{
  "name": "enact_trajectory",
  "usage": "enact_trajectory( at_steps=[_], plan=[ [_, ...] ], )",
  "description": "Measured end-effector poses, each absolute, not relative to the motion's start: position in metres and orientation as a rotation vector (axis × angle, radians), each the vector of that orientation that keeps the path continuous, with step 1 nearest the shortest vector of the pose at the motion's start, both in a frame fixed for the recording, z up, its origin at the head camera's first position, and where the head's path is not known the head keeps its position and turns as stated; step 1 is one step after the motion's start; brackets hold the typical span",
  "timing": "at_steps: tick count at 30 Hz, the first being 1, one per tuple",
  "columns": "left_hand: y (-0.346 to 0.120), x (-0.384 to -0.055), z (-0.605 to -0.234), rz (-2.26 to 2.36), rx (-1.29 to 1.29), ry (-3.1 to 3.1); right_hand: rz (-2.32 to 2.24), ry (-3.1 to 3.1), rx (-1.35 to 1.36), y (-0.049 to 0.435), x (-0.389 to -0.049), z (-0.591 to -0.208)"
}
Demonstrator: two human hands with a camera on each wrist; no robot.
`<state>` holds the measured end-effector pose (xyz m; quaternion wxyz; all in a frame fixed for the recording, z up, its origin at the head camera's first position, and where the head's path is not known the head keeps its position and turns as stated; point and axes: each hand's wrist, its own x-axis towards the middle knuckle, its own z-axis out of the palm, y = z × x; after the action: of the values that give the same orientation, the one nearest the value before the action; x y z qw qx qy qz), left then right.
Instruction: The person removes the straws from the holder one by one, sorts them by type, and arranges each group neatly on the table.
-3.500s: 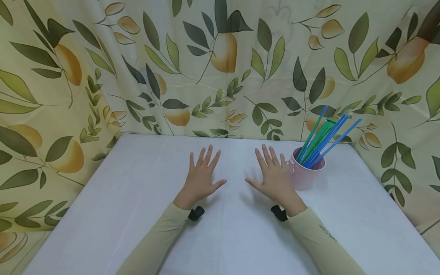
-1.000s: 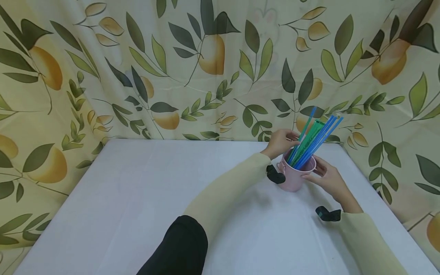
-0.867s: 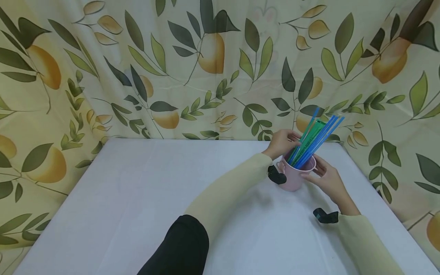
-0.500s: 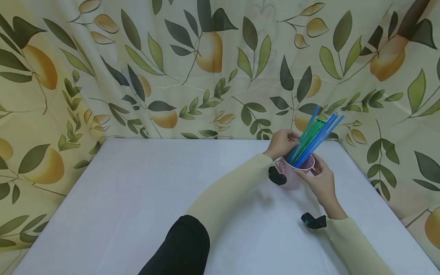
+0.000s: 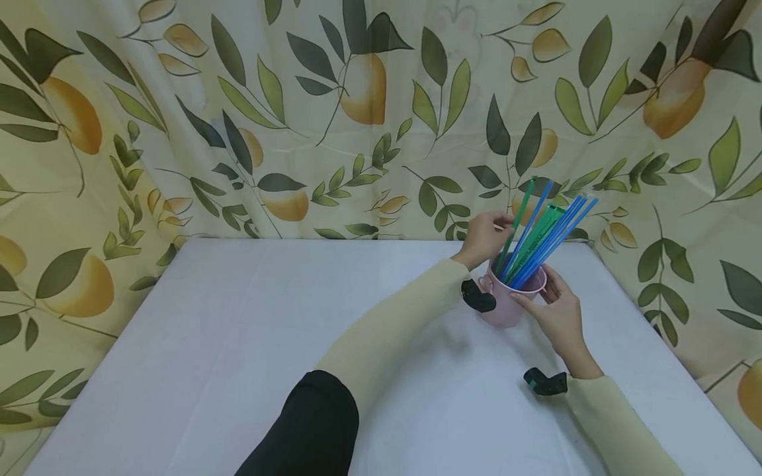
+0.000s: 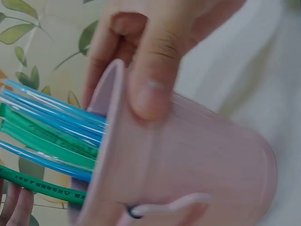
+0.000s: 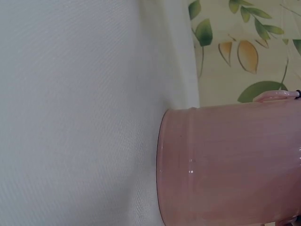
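A small pink bucket (image 5: 506, 312) with a side handle stands at the back right of the table, holding several blue straws (image 5: 556, 239) and green straws (image 5: 538, 233). My left hand (image 5: 485, 237), at its back left, pinches one green straw (image 5: 522, 215) that leans apart from the bunch, its lower end inside the bucket. Printed lettering shows on this straw in the left wrist view, with fingertips (image 6: 21, 207) against it. My right hand (image 5: 559, 317) grips the bucket's right side, thumb (image 6: 155, 89) outside just below the rim. In the right wrist view only the bucket's wall (image 7: 230, 165) shows large.
A white cloth-covered table (image 5: 238, 344) spreads to the left and front. Behind it hangs a curtain (image 5: 333, 152) patterned with leaves and fruit, close to the bucket. Each wrist carries a black camera, the left one (image 5: 478, 295) near the bucket's side.
Both hands have come from lying spread on the table to the bucket. Over the last half second my left hand has drawn one green straw up and left from the bunch.
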<state>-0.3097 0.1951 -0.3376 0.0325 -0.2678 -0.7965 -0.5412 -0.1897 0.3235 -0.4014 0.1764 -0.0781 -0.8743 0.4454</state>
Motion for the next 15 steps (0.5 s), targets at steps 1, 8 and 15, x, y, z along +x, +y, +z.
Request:
enact_trajectory(
  at_steps=[1, 8, 15],
  plan=[
    [0.194, -0.31, -0.335, -1.691, -0.823, -2.429, 1.259, -2.476, -0.221, 0.324, -0.19, -0.401],
    [0.188, -0.317, -0.313, -1.78, -0.741, -2.288, 1.265, -2.479, -0.214, 0.326, -0.191, -0.402],
    [0.171, -0.321, -0.282, -1.934, -0.607, -2.204, 1.285, -2.49, -0.221, 0.326, -0.19, -0.401]
  ],
)
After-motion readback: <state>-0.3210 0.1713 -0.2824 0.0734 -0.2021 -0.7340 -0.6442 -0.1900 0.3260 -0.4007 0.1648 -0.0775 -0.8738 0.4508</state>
